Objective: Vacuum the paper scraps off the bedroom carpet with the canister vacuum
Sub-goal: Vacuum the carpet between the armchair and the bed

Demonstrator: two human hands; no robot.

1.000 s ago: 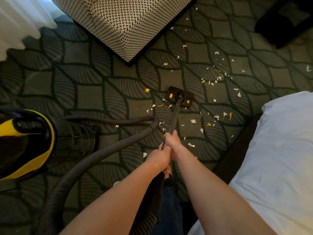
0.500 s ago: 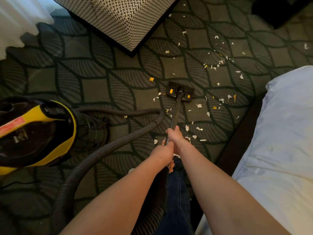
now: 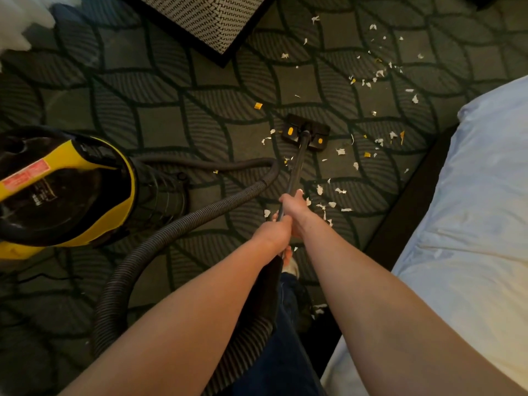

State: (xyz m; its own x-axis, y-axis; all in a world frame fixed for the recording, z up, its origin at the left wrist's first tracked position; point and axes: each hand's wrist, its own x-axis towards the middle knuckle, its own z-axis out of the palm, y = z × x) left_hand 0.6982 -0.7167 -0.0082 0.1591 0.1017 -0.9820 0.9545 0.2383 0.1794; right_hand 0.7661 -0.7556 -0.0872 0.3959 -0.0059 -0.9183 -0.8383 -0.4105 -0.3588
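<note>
The person holds the black wand (image 3: 297, 164) of the vacuum with both hands. The right hand (image 3: 294, 207) is the farther one, its fingers curled round the tube; the left hand (image 3: 273, 232) grips the wand just behind it, also with the fingers wrapped around.

The wand runs toward 12 o'clock from the hands and ends in the floor nozzle (image 3: 305, 132), which is black with two yellow marks and lies flat on the patterned carpet (image 3: 171, 110).

The paper scraps (image 3: 340, 151) are mostly white, with a few yellow ones. From the nozzle they are spread from 1 o'clock round to 6 o'clock, some just beside the nozzle and some near the hands. One yellow scrap (image 3: 258, 105) lies alone at 10 o'clock of the nozzle.

The canister vacuum (image 3: 65, 190), yellow and black, stands at 9 o'clock of the hands. Its ribbed hose (image 3: 183, 221) leaves the canister toward the wand, bends back and passes under the left forearm.

A bed with a pale sheet (image 3: 485, 195) is at 3 o'clock. At 12 o'clock there is a corner of furniture with a woven cover (image 3: 211, 18). Between the forearms I see a leg in dark jeans (image 3: 285, 338).
</note>
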